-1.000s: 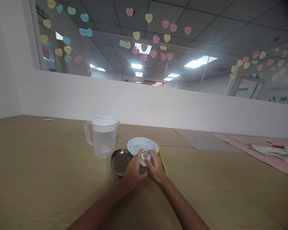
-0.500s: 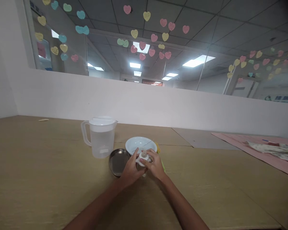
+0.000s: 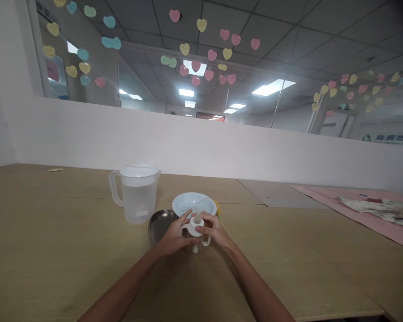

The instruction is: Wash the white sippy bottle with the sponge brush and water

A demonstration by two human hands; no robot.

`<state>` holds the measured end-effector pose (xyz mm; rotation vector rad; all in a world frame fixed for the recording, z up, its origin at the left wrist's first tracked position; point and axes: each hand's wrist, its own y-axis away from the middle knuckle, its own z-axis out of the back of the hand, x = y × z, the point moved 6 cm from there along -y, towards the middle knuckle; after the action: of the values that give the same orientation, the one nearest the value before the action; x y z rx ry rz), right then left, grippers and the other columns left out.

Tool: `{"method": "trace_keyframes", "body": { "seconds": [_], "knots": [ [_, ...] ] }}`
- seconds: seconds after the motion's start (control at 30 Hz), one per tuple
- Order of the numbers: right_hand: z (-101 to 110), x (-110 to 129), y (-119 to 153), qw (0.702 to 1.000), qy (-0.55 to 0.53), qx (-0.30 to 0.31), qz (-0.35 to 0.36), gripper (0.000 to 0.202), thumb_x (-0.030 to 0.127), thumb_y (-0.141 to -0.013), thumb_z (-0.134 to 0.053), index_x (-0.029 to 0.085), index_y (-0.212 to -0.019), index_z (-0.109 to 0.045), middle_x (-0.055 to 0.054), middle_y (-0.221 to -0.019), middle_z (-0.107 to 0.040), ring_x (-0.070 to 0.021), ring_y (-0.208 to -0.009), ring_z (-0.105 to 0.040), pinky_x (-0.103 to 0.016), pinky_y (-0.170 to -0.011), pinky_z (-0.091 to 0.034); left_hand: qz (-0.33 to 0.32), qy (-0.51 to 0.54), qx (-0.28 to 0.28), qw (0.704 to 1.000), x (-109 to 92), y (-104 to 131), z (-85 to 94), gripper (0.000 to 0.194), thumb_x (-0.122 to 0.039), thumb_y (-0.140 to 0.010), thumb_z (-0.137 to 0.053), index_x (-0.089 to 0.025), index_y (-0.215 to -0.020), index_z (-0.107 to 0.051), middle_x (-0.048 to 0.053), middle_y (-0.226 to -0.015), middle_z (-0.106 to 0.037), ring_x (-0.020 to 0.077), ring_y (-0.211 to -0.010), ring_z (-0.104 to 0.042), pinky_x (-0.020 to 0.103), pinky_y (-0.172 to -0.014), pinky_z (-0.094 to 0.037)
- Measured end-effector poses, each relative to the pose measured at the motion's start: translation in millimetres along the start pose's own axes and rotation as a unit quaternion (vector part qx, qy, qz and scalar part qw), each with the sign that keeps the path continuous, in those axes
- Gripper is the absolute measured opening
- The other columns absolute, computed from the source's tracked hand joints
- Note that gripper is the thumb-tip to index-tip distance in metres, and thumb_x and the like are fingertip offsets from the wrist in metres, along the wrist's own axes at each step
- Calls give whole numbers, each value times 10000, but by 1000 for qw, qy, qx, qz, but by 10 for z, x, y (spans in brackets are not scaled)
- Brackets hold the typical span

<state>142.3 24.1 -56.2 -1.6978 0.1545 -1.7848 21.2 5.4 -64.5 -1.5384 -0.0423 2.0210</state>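
Between my hands stands a clear baby bottle (image 3: 195, 241) with a white collar, two white side handles and a see-through teat on top. My left hand (image 3: 173, 237) is closed around its left side, near one handle. On the right, the thumb and fingers of my right hand (image 3: 215, 229) grip the white collar below the teat. Just behind the bottle is a pale blue-white bowl (image 3: 181, 199) with a thin rod or line across it. A round metal dish (image 3: 157, 227) lies left of my left hand, partly covered by it.
A lidded clear plastic pitcher (image 3: 139, 197) stands behind and left of the dish. Something yellow and green (image 3: 219, 210) sits by the bowl's right edge. Far right, a pink sheet (image 3: 312, 195) carries cloth-like items. A white wall (image 3: 154, 141) borders the wooden table (image 3: 305, 255).
Both hands and the bottle have shifted slightly left and down in view. The bottle now shows more upright, with its handles and lower body visible. My view has also moved a little.
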Motion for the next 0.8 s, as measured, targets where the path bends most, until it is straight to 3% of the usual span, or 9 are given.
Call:
{"method": "trace_keyframes", "body": {
  "seconds": [0.07, 0.1, 0.2, 0.27, 0.4, 0.47, 0.57, 0.63, 0.8],
  "knots": [
    [33, -65, -21, 997, -71, 5, -22, 446, 325, -619, -707, 233, -1048, -628, -54, -1051, -625, -237, -1022, -541, -381, -896, -403, -11, 11, 4, 1000, 11, -5, 8, 905, -342, -633, -710, -178, -1374, -217, 133, -1309, -456, 244, -1166, -460, 376, -952, -385],
    [89, -102, -34, 995, -92, -20, -28, 486, 315, -605, -711, 239, -1075, -609, -58, -1077, -619, -240, -1041, -531, -392, -901, -401, -12, 11, -4, 1000, 24, -7, 15, 899, -344, -635, -708, -178, -1373, -222, 132, -1314, -450, 241, -1177, -449, 371, -960, -378],
    [348, -201, -27, 979, -99, -175, -28, 437, 336, -620, -685, 218, -1034, -608, -81, -1058, -625, -244, -1031, -533, -421, -910, -391, 4, -3, -31, 1000, 83, -9, 11, 928, -352, -617, -720, -167, -1374, -216, 134, -1297, -466, 235, -1175, -451, 362, -976, -362],
    [411, -209, 2, 971, -87, -222, -21, 373, 384, -695, -618, 193, -1015, -602, -93, -1022, -632, -236, -1004, -545, -430, -925, -374, 4, -21, -34, 999, 99, -10, -18, 947, -354, -605, -729, -155, -1374, -215, 141, -1277, -484, 239, -1156, -467, 371, -983, -353],
    [200, -75, 4, 994, -29, -105, 18, 617, 373, -700, -635, 246, -1260, -409, -82, -1144, -578, -220, -1053, -515, -413, -947, -361, -5, -45, -35, 998, 82, -7, -62, 927, -364, -616, -719, -177, -1373, -217, 127, -1283, -481, 249, -1153, -464, 393, -960, -373],
    [191, -32, 10, 995, -11, -96, 30, 734, 333, -661, -670, 278, -1310, -330, -70, -1201, -539, -223, -1097, -485, -414, -954, -356, -1, -38, -32, 999, 72, 2, -71, 912, -361, -621, -713, -182, -1369, -225, 117, -1281, -487, 246, -1146, -470, 385, -949, -384],
    [399, -27, 22, 982, -44, -178, 50, 620, 337, -694, -603, 264, -1273, -391, -75, -1198, -535, -237, -1121, -467, -436, -961, -341, 1, -35, -33, 999, 48, 21, -74, 894, -332, -622, -714, -166, -1363, -242, 119, -1251, -516, 242, -1123, -493, 378, -960, -372],
    [488, -52, 19, 979, -66, -187, 40, 531, 348, -716, -570, 243, -1224, -456, -77, -1175, -552, -241, -1107, -478, -435, -960, -337, 7, -52, -37, 998, 35, 34, -71, 883, -325, -620, -715, -161, -1358, -259, 125, -1244, -523, 249, -1125, -492, 385, -966, -363],
    [252, -81, 24, 996, -22, -31, -77, 407, 408, -734, -596, 193, -1079, -593, -68, -1033, -624, -219, -951, -559, -367, -845, -426, -22, -66, -38, 997, -48, 47, -87, 853, -341, -648, -692, -179, -1364, -257, 123, -1269, -502, 256, -1138, -482, 388, -951, -380]
  ]
}}
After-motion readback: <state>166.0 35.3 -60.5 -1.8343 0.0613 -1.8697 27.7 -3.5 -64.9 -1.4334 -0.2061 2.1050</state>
